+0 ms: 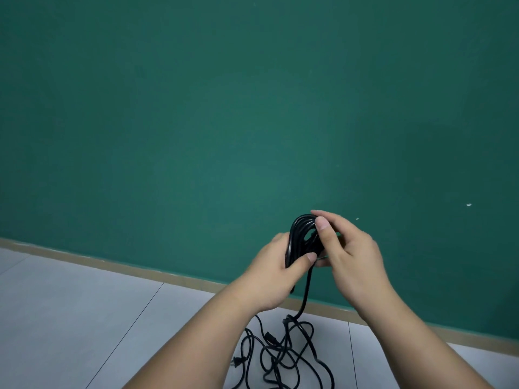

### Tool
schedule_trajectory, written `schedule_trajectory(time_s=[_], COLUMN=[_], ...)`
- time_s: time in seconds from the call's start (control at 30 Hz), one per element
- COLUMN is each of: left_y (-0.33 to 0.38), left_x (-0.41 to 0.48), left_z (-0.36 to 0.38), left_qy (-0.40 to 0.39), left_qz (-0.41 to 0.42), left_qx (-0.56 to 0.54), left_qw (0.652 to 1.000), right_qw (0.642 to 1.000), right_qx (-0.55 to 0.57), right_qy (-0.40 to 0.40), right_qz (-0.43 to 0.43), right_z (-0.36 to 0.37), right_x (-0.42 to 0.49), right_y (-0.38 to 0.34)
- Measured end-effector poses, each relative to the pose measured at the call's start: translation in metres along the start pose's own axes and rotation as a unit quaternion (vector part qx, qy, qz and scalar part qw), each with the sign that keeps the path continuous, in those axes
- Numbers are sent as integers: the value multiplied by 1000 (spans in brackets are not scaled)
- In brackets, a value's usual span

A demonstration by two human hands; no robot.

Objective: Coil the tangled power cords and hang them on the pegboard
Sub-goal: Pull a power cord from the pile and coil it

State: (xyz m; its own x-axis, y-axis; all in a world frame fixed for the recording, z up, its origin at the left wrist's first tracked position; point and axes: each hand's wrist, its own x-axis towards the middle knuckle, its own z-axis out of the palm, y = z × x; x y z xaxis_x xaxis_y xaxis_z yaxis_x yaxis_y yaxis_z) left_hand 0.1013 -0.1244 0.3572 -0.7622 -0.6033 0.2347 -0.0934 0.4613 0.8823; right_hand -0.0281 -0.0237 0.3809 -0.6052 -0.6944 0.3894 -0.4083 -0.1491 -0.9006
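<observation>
A small coil of black power cord [298, 237] is held up in front of the green wall. My left hand [276, 273] grips the coil's lower left side, thumb across the strands. My right hand [348, 254] pinches the top right of the coil between thumb and fingers. One strand [306, 293] hangs from the coil down to a tangled heap of black cords [283, 357] on the floor, where a plug [237, 362] lies at the heap's left. No pegboard is in view.
A plain green wall [224, 122] fills most of the view, with a tan baseboard [140, 269] along its foot. Pale grey floor tiles [84, 318] stretch to the left and right of the heap.
</observation>
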Motion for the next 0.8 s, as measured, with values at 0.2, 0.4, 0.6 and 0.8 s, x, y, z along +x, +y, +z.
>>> schedule_trajectory(time_s=[0.2,0.4,0.6,0.8], left_y=[10,17,19,20], left_x=[-3,-6,-8,-8], left_z=[6,7,12,12], left_qy=[-10,-48,-59,-92], left_qz=[16,9,-1,-60], left_qx=[-35,-40,-24,-141], left_qw=[999,998,998,984], right_qw=[999,961,984,989], right_qx=[-28,-264,-174,-139], right_qy=[36,-14,7,27], right_qz=[-17,-81,-43,-41], right_z=[-3,-5,2,11], right_x=[3,4,5,6], right_y=[2,-1,10,16])
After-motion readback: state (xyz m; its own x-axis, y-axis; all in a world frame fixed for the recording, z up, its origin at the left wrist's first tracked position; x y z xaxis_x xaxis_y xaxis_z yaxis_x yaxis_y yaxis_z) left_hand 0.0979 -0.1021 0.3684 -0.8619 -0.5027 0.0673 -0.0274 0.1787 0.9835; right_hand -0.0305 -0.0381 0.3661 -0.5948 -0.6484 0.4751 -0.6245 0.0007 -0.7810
